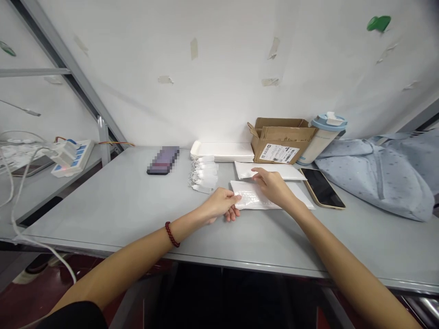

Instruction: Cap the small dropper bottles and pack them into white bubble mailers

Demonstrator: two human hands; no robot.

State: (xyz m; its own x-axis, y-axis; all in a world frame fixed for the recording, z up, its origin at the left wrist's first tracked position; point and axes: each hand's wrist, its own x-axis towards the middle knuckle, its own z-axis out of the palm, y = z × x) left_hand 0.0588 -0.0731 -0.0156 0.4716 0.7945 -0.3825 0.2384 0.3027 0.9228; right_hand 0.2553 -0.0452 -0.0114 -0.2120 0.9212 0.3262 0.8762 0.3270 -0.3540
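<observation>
My left hand (221,204) pinches the left edge of a white packet (252,196) between thumb and fingers. This packet lies flat on the grey table, its left part shiny and bubbly like plastic wrap. My right hand (272,186) reaches over it, fingers slightly bent and apart. Its fingertips are at a second white packet (288,171) just behind; whether they press on it I cannot tell. Part of the near packet is hidden under the right hand. Left of the packets lie several small white tags with string loops (205,174) in a row.
Behind stand a stack of white envelopes (222,151), an open cardboard box (283,141) and a blue-lidded cup (322,139). Right are a phone (322,188) and a light blue bag (377,178). Another phone (163,160) lies left, beyond it a power strip (73,157) with cables.
</observation>
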